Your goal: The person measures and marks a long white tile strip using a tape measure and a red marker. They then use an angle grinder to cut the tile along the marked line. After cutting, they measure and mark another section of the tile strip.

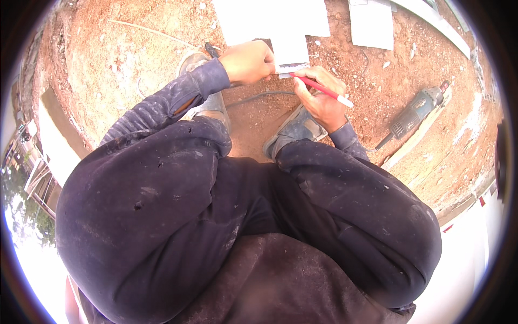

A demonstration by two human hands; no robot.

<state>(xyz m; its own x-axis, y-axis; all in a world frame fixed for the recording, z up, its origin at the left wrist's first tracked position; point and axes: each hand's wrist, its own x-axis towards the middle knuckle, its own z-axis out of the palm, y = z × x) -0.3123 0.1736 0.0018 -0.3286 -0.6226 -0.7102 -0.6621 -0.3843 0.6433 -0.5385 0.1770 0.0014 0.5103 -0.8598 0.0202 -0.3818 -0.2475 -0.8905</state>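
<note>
My left hand (249, 62) has its fingers curled on a narrow silvery strip, seemingly a ruler (286, 68), lying across the narrower end of a white board (288, 48). My right hand (324, 102) grips a red marker with a white end (337, 96), its other end at the strip beside my left fingers. The marker's tip is too small to make out clearly. Both hands are just beyond my knees, above my shoes (291, 127) and the dirt ground.
A grey-blue angle grinder (413, 113) lies at the right with its cord. Another white board (371, 29) is at the top right, beside a long pale strip (440, 21). A curved pale piece (59, 129) stands at the left. A dark cable (253, 97) runs between my feet.
</note>
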